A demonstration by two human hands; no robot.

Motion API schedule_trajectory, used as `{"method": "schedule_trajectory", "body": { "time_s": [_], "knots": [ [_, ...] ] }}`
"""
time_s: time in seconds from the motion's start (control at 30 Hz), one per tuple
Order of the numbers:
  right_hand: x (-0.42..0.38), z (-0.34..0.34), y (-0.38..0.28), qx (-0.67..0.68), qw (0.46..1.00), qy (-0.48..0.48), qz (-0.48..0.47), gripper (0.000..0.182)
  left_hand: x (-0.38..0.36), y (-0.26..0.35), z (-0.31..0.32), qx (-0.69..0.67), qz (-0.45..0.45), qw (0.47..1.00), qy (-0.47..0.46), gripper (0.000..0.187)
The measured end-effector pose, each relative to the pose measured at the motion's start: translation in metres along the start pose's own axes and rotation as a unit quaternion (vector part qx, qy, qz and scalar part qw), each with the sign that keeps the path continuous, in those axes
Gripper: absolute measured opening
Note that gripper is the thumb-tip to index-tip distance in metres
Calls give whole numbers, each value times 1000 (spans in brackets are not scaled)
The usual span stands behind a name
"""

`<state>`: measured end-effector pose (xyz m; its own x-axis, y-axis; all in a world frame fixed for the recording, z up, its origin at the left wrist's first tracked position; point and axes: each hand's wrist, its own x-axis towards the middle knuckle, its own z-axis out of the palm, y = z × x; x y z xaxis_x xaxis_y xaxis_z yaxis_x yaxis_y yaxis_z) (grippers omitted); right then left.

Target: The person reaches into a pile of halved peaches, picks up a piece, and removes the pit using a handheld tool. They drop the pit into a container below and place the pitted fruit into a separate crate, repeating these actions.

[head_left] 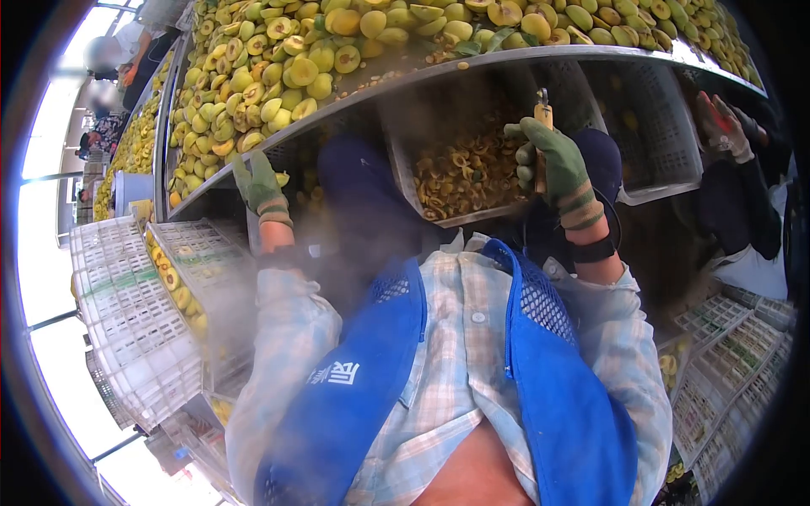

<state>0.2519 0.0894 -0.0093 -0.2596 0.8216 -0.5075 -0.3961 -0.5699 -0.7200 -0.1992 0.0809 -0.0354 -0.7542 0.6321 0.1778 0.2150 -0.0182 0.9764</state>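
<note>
My left hand (261, 187), in a green knit glove, is raised at the metal edge of the fruit table, fingers stretched upward. A small piece of yellow-green fruit (283, 179) shows right beside its thumb side. My right hand (553, 160), gloved the same way, is closed around a wooden-handled tool (543, 111) with a metal fitting at its upper end; I cannot tell what kind of tool it is. Below that hand, a white crate (405, 173) between my knees contains brown-yellow fruit scraps (468, 169). Halved yellow-green fruit (278, 72) is heaped on the table ahead.
The table's metal rim (439, 72) curves across in front of me. Stacked white crates (126, 312) with fruit stand at left, more crates (726, 371) at lower right. Another grey crate (650, 126) sits right of the scraps. A co-worker's gloved hand (724, 131) shows at far right.
</note>
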Motion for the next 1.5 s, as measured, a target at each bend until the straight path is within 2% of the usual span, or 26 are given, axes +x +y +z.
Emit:
{"method": "schedule_trajectory", "body": {
  "time_s": [0.07,0.1,0.13,0.17,0.2,0.23,0.3,0.37,0.47,0.57,0.63,0.67,0.7,0.8,0.87,0.93,1.13,1.23,1.3,1.4,1.43,1.5],
  "knots": [
    [1,-6,0,5,1000,16,-3,43,-5,-3,10,14,68,997,-29,46],
    [0,-9,-2,11,1000,16,-2,44,-14,7,23,166,184,964,-91,36],
    [-1,-12,-6,18,1000,16,-1,44,-38,21,47,178,180,958,-135,29],
    [-2,-15,-7,25,1000,16,-1,44,-63,27,75,64,126,963,-231,28],
    [-2,-17,-7,34,999,23,1,45,-73,10,100,104,238,909,-325,27],
    [-3,-20,-5,43,999,32,1,45,-96,9,123,131,185,874,-430,29],
    [-4,-25,-2,42,998,46,0,46,-132,-18,167,186,317,742,-561,40],
    [-8,-28,3,23,998,58,-4,47,-167,-33,197,299,359,600,-649,47],
    [-10,-24,0,17,997,70,-5,48,-195,-68,234,261,520,373,-723,48],
    [-3,-19,-11,4,994,107,37,49,-218,-174,239,180,467,403,-766,42],
    [1,-16,-23,-5,987,140,80,48,-224,-167,251,-69,195,563,-800,38],
    [4,-19,-22,18,986,146,81,47,-218,-158,258,-135,108,590,-789,38],
    [8,-24,-19,41,984,149,83,47,-211,-147,265,-107,95,586,-797,38],
    [21,-31,-18,100,976,163,106,45,-174,-113,287,141,224,505,-821,38],
    [25,-35,-17,91,976,159,113,45,-150,-101,297,212,236,500,-806,38],
    [26,-36,-15,46,983,143,104,45,-124,-94,304,260,229,518,-783,38],
    [31,-38,-18,75,981,129,121,44,-88,-78,310,314,212,569,-730,38],
    [31,-42,-14,83,984,110,115,50,-119,-69,310,263,235,568,-744,38],
    [32,-35,-18,95,980,121,123,46,-153,-63,306,233,246,547,-766,38],
    [29,-37,-17,114,981,110,115,47,-201,-60,302,205,154,560,-788,38],
    [29,-39,-14,119,982,102,110,48,-209,-60,300,149,4,624,-767,39],
    [27,-41,-13,96,983,107,111,48,-201,-58,316,282,182,508,-793,40]
  ]
}}
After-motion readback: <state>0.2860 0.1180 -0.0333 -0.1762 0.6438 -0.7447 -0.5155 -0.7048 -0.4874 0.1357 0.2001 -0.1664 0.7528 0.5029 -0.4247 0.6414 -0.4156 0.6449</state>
